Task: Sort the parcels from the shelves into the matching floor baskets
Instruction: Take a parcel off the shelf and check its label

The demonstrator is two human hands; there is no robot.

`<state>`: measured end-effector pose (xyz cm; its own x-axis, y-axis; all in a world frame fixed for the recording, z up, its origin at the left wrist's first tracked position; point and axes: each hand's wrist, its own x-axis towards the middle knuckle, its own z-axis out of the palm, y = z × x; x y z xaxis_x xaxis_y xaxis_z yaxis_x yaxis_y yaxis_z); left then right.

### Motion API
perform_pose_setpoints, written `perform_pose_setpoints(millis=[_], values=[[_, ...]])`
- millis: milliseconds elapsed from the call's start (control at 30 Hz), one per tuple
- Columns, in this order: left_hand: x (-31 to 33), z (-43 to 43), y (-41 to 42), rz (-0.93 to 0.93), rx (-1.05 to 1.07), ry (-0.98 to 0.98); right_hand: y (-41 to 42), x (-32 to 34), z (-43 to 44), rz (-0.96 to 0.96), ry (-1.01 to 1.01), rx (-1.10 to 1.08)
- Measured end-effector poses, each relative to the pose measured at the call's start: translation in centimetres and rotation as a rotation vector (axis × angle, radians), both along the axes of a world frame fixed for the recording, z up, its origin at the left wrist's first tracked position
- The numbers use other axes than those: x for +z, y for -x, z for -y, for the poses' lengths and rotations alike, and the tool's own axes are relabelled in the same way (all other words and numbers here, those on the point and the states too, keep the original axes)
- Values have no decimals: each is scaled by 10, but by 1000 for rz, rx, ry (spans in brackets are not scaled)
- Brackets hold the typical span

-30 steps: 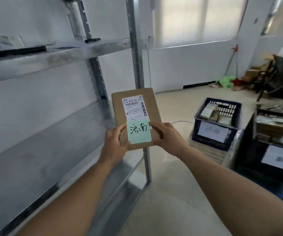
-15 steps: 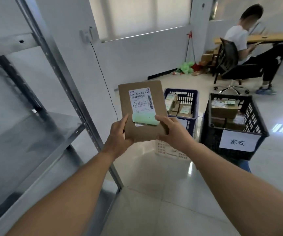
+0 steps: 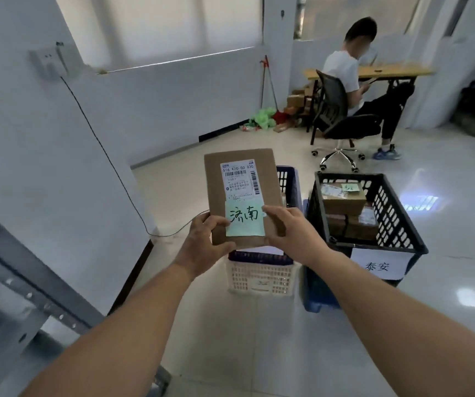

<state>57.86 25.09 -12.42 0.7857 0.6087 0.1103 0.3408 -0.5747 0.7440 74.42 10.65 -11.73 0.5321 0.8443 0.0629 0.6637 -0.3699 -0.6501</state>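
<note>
Parcel [image 3: 242, 196], flat brown cardboard, green note (handwritten), label print perhaps blurred

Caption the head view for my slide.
The left hand and right hand hold a parcel with a green note in front of the blue basket.

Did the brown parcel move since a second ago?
Yes. The parcel was in front of the metal shelf post. Now it shows in front of the blue basket, with the post far off to its left.
</note>
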Motion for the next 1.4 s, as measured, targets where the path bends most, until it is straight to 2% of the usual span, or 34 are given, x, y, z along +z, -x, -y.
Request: perform_pose_setpoints(millis=[267, 600, 1000, 1400], values=[[-9, -114, -93, -21, -101, 14, -76, -4, -92, -69, 43, -95], [-37, -178, -208, -3, -172, 165, -183, -28, -142, -87, 101, -189], [-99, -234, -380, -170, -175, 242, -355, -102, -202, -218, 188, -184], [-182, -287, -462, -310, -231, 401, -424, -193, -249, -302, 304, -248]])
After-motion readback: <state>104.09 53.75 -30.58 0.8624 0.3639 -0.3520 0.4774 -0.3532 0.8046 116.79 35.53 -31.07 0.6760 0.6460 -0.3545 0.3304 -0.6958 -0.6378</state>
